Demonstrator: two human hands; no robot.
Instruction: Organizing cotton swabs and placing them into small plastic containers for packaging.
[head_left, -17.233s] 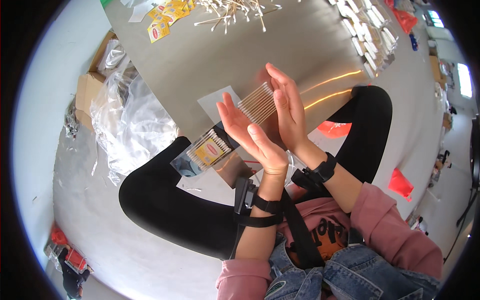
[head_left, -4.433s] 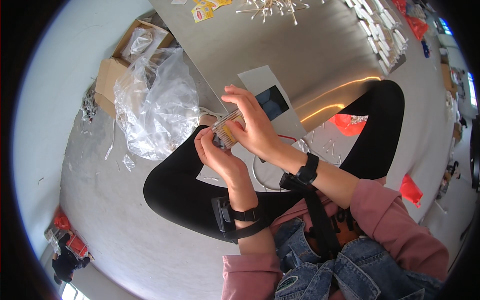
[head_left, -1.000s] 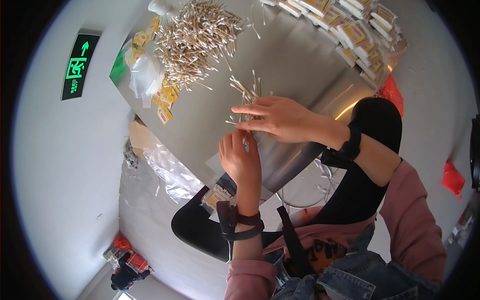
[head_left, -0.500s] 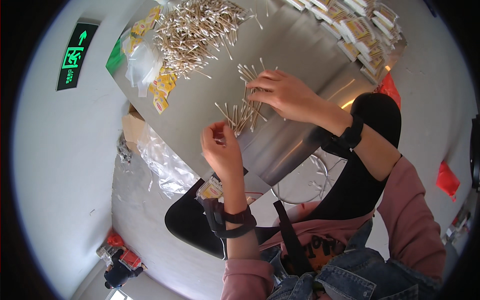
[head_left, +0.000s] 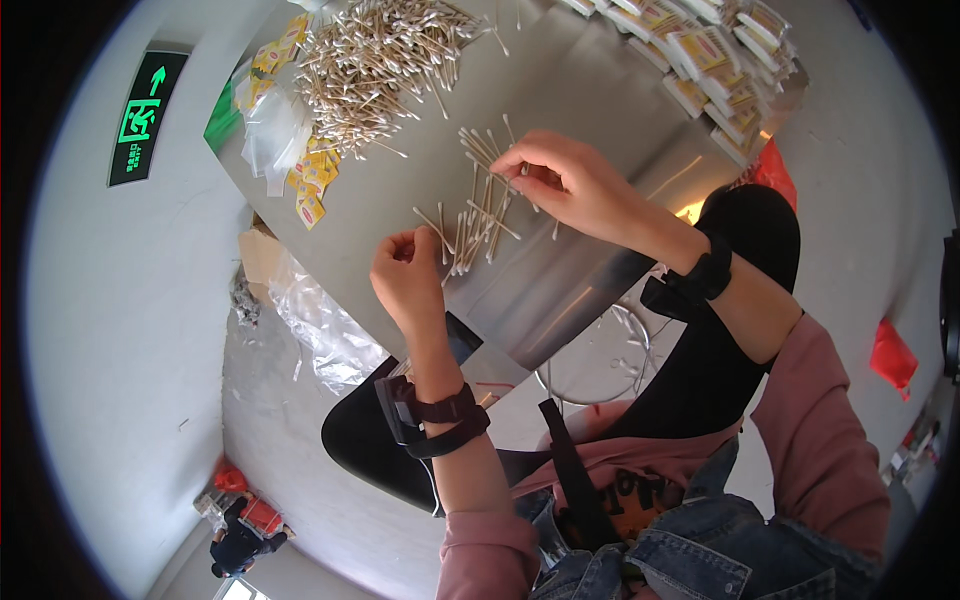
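Several cotton swabs (head_left: 468, 236) lie in a loose, crossed group on the metal table. At its left edge my left hand (head_left: 408, 285) is closed, fingers curled and fingertips beside the nearest swabs; whatever they hold is hidden. My right hand (head_left: 568, 188) reaches over the group's far right side, its thumb and forefinger pinched on a cotton swab (head_left: 525, 170), whose white tip shows at the fingertips. Farther off rests a big heap of cotton swabs (head_left: 375, 70). Black bands circle both my wrists.
Flat packs of swabs (head_left: 705, 55) are stacked at the far right of the table (head_left: 570, 90). Yellow paper packets (head_left: 318, 175) and clear plastic bags (head_left: 272, 135) lie along its left edge. Below are a cardboard box (head_left: 262, 262) and crumpled plastic (head_left: 325, 325). Another person (head_left: 238, 540) is lower left.
My left hand has moved left, away from the loose swabs. My right hand's fingers have drawn into a pinch. The view has shifted slightly.
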